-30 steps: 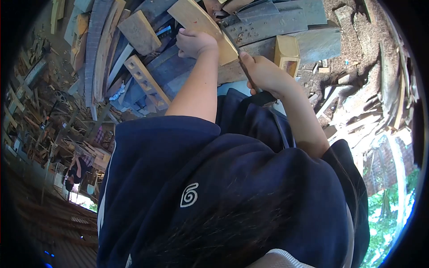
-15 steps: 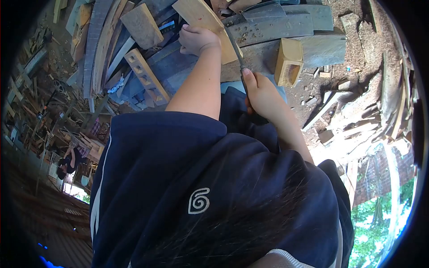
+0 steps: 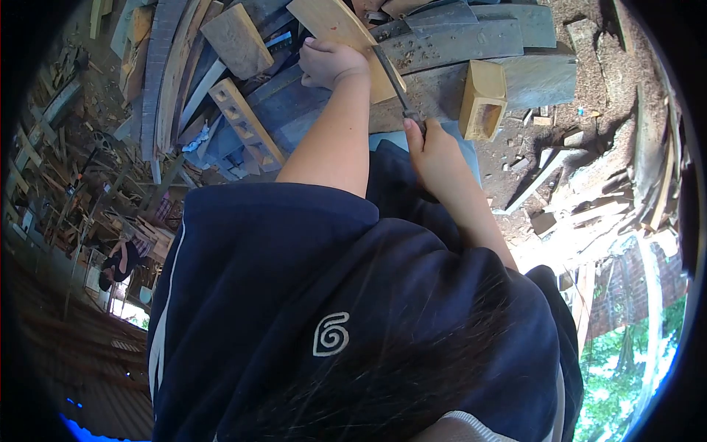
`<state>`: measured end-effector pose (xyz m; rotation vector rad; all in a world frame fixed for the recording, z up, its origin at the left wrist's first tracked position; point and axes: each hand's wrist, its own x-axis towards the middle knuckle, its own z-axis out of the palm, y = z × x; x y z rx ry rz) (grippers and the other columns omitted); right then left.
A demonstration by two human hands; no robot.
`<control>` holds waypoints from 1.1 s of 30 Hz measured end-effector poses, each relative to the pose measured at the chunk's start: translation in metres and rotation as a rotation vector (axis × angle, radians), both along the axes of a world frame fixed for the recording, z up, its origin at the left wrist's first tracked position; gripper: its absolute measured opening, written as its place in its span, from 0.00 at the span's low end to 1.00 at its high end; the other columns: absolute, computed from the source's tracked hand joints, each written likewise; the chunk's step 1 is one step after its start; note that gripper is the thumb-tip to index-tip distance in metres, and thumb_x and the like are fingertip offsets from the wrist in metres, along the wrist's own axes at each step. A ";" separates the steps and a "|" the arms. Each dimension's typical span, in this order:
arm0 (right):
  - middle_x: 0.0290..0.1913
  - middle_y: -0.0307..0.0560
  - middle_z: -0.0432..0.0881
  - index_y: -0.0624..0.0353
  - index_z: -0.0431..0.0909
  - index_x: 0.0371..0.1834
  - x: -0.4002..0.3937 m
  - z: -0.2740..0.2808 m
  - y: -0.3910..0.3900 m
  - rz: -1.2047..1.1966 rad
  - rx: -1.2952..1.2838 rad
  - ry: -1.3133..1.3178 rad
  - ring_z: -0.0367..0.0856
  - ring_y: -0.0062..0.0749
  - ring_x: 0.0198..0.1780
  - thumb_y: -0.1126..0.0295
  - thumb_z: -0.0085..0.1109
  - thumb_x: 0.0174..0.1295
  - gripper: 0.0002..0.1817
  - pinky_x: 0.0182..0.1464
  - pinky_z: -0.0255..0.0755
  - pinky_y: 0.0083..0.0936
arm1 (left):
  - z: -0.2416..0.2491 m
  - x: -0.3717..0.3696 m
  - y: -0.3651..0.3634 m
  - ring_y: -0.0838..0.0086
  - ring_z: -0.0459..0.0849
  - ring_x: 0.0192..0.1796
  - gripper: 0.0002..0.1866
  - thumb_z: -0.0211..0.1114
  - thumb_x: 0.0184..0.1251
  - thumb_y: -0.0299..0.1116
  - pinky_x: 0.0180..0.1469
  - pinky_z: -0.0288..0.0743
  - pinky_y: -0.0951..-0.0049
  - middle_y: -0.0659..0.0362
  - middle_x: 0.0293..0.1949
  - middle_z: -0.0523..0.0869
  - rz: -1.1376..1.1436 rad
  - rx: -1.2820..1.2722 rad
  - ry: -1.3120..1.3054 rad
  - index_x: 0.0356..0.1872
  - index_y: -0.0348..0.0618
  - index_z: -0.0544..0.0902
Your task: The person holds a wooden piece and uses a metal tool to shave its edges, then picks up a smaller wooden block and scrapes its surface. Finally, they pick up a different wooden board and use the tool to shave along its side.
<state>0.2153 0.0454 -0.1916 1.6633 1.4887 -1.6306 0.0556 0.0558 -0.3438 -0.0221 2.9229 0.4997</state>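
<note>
A pale wooden board [image 3: 340,23] lies slanting across darker planks at the top of the view. My left hand [image 3: 331,65] is closed at the board's left edge, its fingers curled and partly hidden. In my right hand [image 3: 436,151] is a long, narrow, dark metal tool that looks like a file [image 3: 390,75]. Its far end rests at the right edge of the board, and its near end disappears into my closed fingers. Right of that hand stands a yellowish hollowed wooden block [image 3: 484,99], on the curved grey planks.
Curved grey planks [image 3: 456,44] spread beneath the board, with wood crumbs on them. To the left lie a short board [image 3: 237,40] and a wooden piece with square cutouts [image 3: 243,121]. Offcuts [image 3: 549,177] litter the ground at right. Another person [image 3: 118,265] is far off at left.
My right hand and the file-like tool have drawn back slightly toward my body along the board's edge. My left hand keeps its place on the board. The whole view has shifted a little.
</note>
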 end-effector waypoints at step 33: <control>0.30 0.65 0.85 0.70 0.73 0.47 0.007 -0.025 -0.007 0.049 0.062 0.051 0.88 0.58 0.29 0.47 0.47 0.77 0.29 0.34 0.81 0.48 | 0.004 -0.003 -0.003 0.48 0.81 0.52 0.29 0.33 0.84 0.44 0.63 0.63 0.52 0.45 0.45 0.87 -0.090 -0.016 -0.031 0.44 0.35 0.83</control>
